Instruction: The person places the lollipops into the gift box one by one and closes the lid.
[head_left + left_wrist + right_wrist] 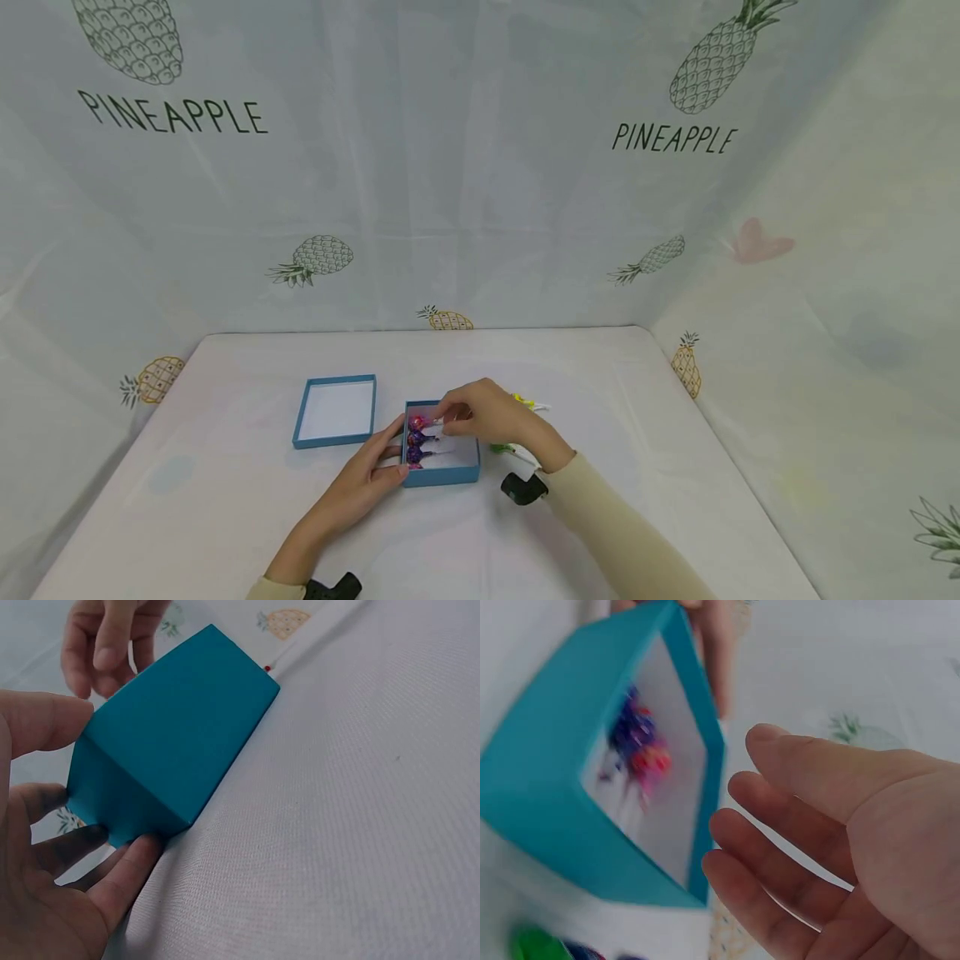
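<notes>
Head view: right grip (483, 412) hung over blue box (442, 477)

The left grip (360, 483) was curved round the box's 9-o'clock wall, its thumb at the 7-o'clock corner; the box stood at 2 o'clock from that grip, touching it. The right grip's fingers were loosely bent and parted from the thumb, with nothing seen between them in the right wrist view. Inside the box, wrapped lollipops (416, 437) lay towards 8 o'clock from that grip, near its fingertips. Around the box on the surface (637, 500) lay a shallow blue tray (333, 412) at 10 o'clock, yellow candy (520, 400) at 2, and green candy (501, 448) at 3.
</notes>
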`<state>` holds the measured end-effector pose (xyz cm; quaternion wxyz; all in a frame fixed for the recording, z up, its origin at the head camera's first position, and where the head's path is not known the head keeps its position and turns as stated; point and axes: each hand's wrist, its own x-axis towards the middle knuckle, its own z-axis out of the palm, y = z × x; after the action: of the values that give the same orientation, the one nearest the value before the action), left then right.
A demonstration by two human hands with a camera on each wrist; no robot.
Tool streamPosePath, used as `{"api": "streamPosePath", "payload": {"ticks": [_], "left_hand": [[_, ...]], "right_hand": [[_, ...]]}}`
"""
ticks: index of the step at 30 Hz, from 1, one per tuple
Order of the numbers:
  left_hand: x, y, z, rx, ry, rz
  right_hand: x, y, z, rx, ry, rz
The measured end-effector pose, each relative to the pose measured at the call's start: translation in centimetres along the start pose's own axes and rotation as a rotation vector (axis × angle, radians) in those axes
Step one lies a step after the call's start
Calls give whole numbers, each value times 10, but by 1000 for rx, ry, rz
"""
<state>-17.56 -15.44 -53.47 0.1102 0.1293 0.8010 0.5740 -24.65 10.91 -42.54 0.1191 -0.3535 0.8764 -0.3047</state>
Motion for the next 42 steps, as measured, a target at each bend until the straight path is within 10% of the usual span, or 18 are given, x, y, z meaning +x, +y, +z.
{"api": "streamPosePath", "payload": {"ticks": [15, 42], "left_hand": [[-1, 3, 1, 40, 17, -23], [0, 0, 1, 36, 16, -24]], "right_hand": [[-25, 52, -55, -63, 185, 91], [-36, 136, -31, -19, 185, 308]]}}
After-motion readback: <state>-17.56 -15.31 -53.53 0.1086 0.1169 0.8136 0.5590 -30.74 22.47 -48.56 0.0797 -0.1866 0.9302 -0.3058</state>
